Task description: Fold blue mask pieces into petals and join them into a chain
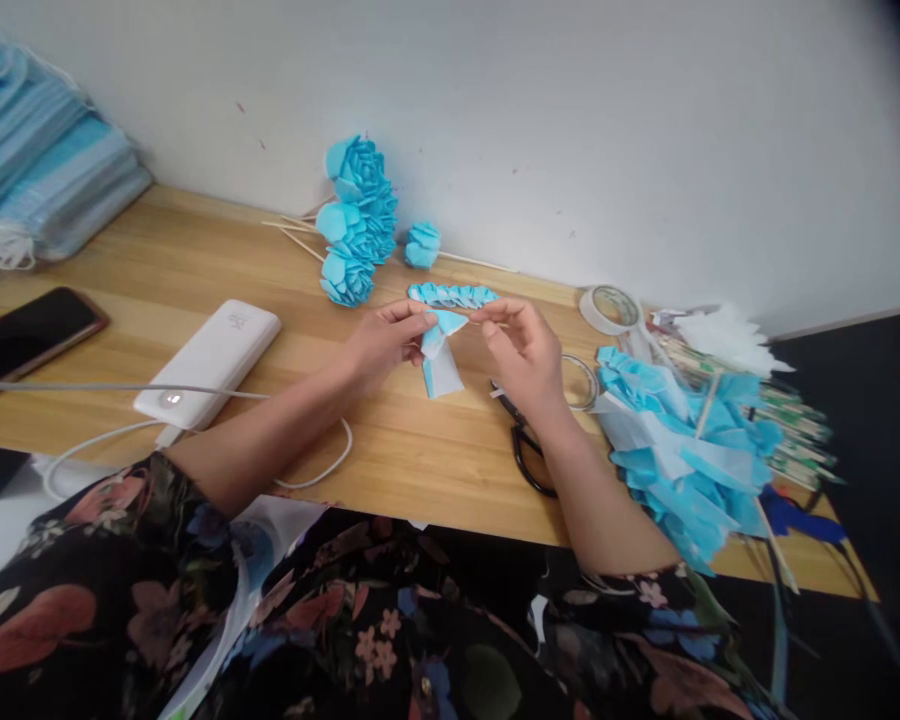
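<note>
A small blue and white strip [444, 370] hangs folded over the wooden table, its upper left part pinched between the thumb and fingers of my left hand [390, 342]. My right hand [526, 352] is at the strip's right tip, thumb and index finger brought close together there; the fingertips are too small to tell exactly what they grip. Just behind both hands lies a row of gathered blue and white pieces [454, 295]. Farther back are a single blue flower [423, 245] on a stick and a cluster of blue flowers [356, 225] on sticks.
Black-handled scissors [529, 460] and a tape roll [581, 383] lie by my right forearm. Another tape roll [610, 309] is behind. Blue pieces [682, 440] are heaped at right. At left are a white power bank [210, 362], cables, a phone [34, 335] and stacked masks [52, 150].
</note>
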The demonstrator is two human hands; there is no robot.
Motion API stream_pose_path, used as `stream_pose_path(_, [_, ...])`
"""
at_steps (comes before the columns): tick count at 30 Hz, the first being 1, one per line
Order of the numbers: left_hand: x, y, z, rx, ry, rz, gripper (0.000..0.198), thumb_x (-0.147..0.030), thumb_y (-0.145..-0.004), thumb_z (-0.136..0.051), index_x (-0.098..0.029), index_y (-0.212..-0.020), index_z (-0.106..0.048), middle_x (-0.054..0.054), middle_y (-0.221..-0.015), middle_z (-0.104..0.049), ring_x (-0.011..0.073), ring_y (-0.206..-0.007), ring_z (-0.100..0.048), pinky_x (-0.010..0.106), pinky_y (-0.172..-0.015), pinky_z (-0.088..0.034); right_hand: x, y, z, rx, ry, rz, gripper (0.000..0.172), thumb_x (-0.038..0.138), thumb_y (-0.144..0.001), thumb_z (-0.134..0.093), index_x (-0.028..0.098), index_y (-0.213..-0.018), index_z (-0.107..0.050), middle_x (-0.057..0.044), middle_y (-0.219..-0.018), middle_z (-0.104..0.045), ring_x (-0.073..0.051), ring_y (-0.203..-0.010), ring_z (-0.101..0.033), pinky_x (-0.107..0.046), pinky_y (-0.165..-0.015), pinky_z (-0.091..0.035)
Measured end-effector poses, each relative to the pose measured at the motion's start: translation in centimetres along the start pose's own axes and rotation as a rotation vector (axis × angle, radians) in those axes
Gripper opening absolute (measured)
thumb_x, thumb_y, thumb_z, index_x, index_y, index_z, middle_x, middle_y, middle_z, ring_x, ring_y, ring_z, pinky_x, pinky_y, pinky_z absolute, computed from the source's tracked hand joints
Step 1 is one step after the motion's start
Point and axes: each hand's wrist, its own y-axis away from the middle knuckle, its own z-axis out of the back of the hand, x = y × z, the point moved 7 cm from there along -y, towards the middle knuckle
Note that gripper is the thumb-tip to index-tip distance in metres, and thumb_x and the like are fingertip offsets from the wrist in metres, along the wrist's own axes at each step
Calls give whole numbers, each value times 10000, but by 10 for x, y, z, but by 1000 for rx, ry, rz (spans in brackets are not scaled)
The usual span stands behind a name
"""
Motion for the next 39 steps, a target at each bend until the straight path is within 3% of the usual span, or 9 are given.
stream_pose_path(4, [0,1,-3,34,35,-9,350,-372,-647,-932,-142,-745,-686,-15,-633,-631,82,-549,-560,197,-477,-421,-19,2,-10,65,-218,-278,275,422,-913,-662,272,-1138,-707,-38,-1122,-766,-200,-1087,-697,-354,-880,-588])
stream_pose_path(8, [2,1,-3,51,45,6,346,-375,-660,-925,-144,-757,-686,-12,-652,-640,84,-565,-575,199,-490,-433,-22,9,-28,254,-437,-454,280,484,-843,-723,254,-999,-750,-37,-1067,-749,-204,-1050,-685,-340,-847,-605])
stream_pose_path(10, [3,1,-3,48,30,9,328,-368,-681,-909,-147,-760,-681,-11,-658,-640,85,-575,-578,199,-501,-441,-19,10,-31,288,-466,-465,281,486,-807,-762,243,-948,-753,-35,-1017,-743,-194,-1004,-680,-338,-852,-599])
stream_pose_path(17, [3,0,4,-37,-137,-83,276,-358,-743,-849,-153,-750,-664,-26,-647,-619,69,-550,-552,202,-530,-470,-15,10,-30,227,-322,-409,271,481,-768,-793,225,-759,-707,4,-780,-673,-136,-758,-599,-315,-782,-546])
stream_pose_path(27, [-9,6,-2,4,-343,-210,228,-332,-833,-762,-154,-757,-641,-46,-583,-589,52,-470,-512,190,-487,-428,-21,8,-26,167,-286,-416,283,470,-741,-798,214,-705,-683,10,-705,-652,-131,-694,-581,-303,-724,-505])
stream_pose_path(33, [-6,1,-4,53,-264,-192,311,-346,-837,-791,-165,-1030,-627,-51,-665,-629,88,-523,-597,192,-463,-477,-26,7,-21,112,-308,-437,274,478,-732,-782,225,-714,-680,15,-710,-645,-136,-698,-570,-311,-733,-519])
stream_pose_path(39, [-16,5,-5,75,-395,-398,275,-281,-903,-715,-184,-1136,-606,-52,-687,-623,93,-574,-628,188,-525,-495,-30,5,-20,105,-379,-438,264,442,-748,-786,223,-681,-654,21,-669,-631,-132,-683,-564,-306,-732,-513])
